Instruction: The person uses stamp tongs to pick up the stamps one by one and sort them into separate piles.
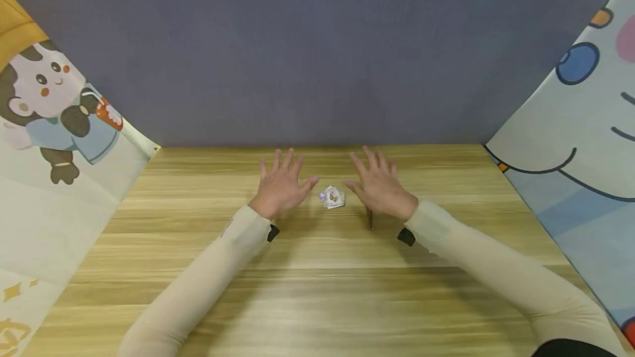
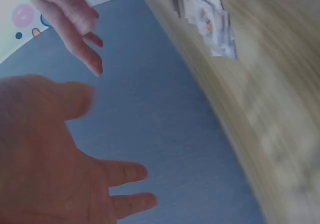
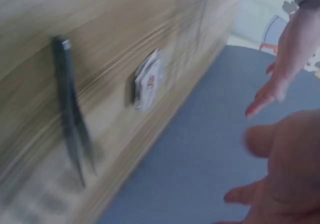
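Observation:
My left hand [image 1: 281,186] is spread above the table, palm down, with nothing in it. Across from it, my right hand [image 1: 383,187] is likewise spread with its fingers extended and holds nothing. Between the two lies a small stack of printed paper pieces [image 1: 333,197], whitish with a small orange-brown picture, slightly fanned out. A pair of dark tweezers [image 3: 62,79] lies on the wood beside the stack in the right wrist view. From the head, my right hand covers most of the tweezers [image 1: 370,219], leaving one end visible.
The light wood table [image 1: 317,291] ends at a plain blue-grey panel [image 1: 317,59] at the back. Cartoon-printed panels stand on the left [image 1: 59,208] and on the right [image 1: 550,142]. Dark wrist straps [image 1: 407,237] show below the sleeves.

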A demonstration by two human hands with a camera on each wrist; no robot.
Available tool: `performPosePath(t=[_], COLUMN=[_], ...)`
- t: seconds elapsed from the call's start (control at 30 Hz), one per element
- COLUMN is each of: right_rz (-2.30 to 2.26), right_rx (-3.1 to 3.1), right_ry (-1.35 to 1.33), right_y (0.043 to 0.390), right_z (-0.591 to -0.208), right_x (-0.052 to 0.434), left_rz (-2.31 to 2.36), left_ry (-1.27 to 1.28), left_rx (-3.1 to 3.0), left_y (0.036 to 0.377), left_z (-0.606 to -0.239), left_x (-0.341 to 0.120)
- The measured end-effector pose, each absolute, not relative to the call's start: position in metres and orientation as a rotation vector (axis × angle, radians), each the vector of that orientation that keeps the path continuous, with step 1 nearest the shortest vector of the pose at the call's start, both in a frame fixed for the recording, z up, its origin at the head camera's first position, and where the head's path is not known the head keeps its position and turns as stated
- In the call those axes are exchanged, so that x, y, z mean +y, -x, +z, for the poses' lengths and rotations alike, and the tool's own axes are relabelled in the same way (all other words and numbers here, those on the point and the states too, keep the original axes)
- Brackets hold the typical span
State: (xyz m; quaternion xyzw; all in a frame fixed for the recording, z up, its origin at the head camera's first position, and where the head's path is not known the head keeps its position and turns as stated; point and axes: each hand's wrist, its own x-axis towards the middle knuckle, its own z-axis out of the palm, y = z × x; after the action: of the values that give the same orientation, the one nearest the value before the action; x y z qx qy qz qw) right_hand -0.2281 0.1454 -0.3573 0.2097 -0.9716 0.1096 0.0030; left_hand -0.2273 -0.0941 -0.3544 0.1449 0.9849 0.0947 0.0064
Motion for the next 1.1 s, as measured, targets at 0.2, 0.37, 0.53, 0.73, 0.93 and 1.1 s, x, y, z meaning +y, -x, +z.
performPosePath(t=[0.2,0.37,0.53,0.73,0.93,1.1], right_rz=[0.419,0.416,0.469,0.653,0.861,0.978], right_rx=[-3.03,-3.037,-3.002,-2.918,-2.828,-2.701], right_ry=[-0.866,-1.055,-1.154,-1.166,-0.976,-0.889], right_y=[0.238,0.243,0.246,0.256,0.264,0.269], right_z=[-0.37,-0.387,-0.401,-0.411,-0.403,-0.392], right_x=[0.163,0.175,0.181,0.185,0.183,0.178], left_rz=[0.19,0.242,0.229,0.157,0.12,0.104], left_ry=[-0.584,-0.785,-0.863,-0.85,-0.812,-0.803], left_rx=[2.987,2.766,2.704,2.717,2.739,2.751], left_y=[0.231,0.224,0.218,0.217,0.223,0.225], left_z=[-0.366,-0.377,-0.391,-0.399,-0.399,-0.399], left_x=[-0.09,-0.079,-0.066,-0.059,-0.059,-0.058])
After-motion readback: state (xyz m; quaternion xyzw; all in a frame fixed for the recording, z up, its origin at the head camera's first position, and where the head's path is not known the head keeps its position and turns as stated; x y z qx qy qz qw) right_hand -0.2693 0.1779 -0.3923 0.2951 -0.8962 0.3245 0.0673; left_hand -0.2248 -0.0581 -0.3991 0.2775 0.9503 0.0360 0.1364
